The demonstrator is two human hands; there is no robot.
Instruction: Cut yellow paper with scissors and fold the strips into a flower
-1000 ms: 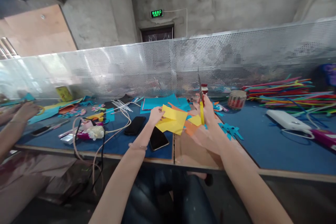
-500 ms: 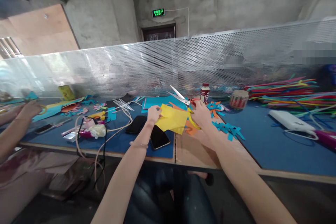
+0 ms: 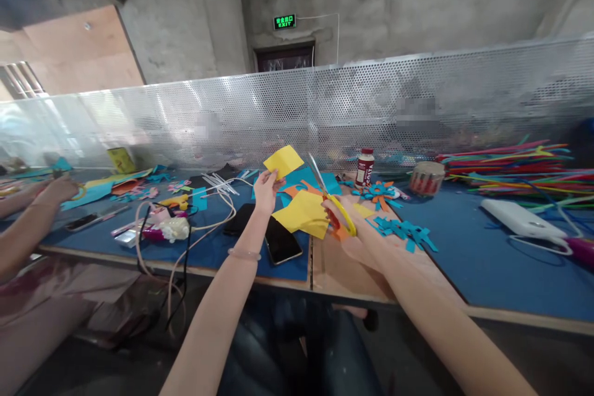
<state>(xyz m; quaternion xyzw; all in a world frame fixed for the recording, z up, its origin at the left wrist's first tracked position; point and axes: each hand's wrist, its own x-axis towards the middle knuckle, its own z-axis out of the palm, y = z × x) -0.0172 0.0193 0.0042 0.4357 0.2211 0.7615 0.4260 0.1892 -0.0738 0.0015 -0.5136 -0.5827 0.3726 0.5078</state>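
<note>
The left hand [image 3: 266,192] is pinching yellow paper [image 3: 284,161] in midair over the surface [image 3: 496,272]; the right hand [image 3: 353,215] is gripping scissors [image 3: 344,215], blades pointing toward the far edge. A phone [image 3: 283,246] is lying near the front edge.

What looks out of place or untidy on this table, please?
The pale cables look odd: they loop down over the table edge, where something could perhaps catch them. I see no spill, nor damage to the scissors or the yellow paper in the left hand.
</note>
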